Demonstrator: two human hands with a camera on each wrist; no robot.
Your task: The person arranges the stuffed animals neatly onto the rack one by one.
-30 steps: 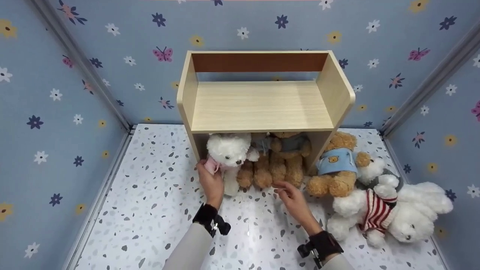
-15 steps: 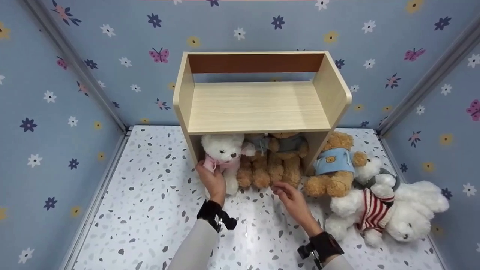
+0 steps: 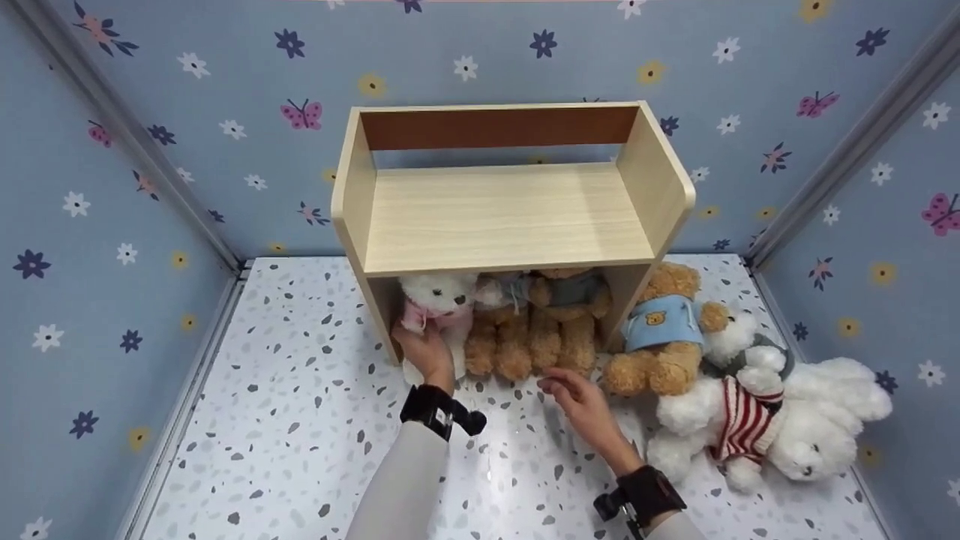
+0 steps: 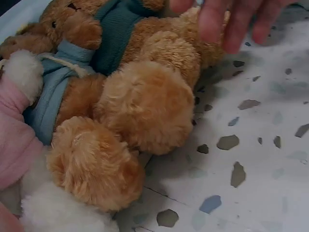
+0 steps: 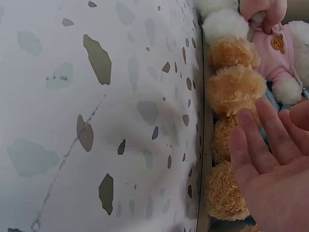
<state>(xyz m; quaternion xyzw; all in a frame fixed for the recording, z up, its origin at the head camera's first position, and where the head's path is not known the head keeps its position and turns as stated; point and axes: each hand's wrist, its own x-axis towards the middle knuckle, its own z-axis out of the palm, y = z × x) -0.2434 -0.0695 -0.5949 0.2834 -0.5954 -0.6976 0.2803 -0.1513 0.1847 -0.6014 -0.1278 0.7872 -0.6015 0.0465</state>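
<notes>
A white teddy bear [image 3: 445, 318] in a pink hoodie sits at the left end of the lower shelf compartment. My left hand [image 3: 426, 355] grips its lower body, with curled fingers against the pink cloth in the right wrist view. Beside it sit a brown teddy bear [image 3: 498, 341] in a blue-grey hoodie and another brown teddy bear [image 3: 573, 341] in a dark top, their feet toward me. My right hand [image 3: 583, 411] holds nothing; its fingers are loosely extended near the brown feet, palm showing in the right wrist view [image 5: 270, 164].
The wooden shelf unit [image 3: 502, 214] stands near the back wall, its bare upper board above the bears. Right of it sits a brown teddy bear [image 3: 663, 324] in light blue. A white plush toy [image 3: 759, 352] in grey and a white plush toy [image 3: 806, 442] in red stripes lie beside it.
My left hand has pushed the white teddy bear deeper into the compartment, so its head is now partly under the upper board. The right hand stays nearly still; the head view shifts slightly.
</notes>
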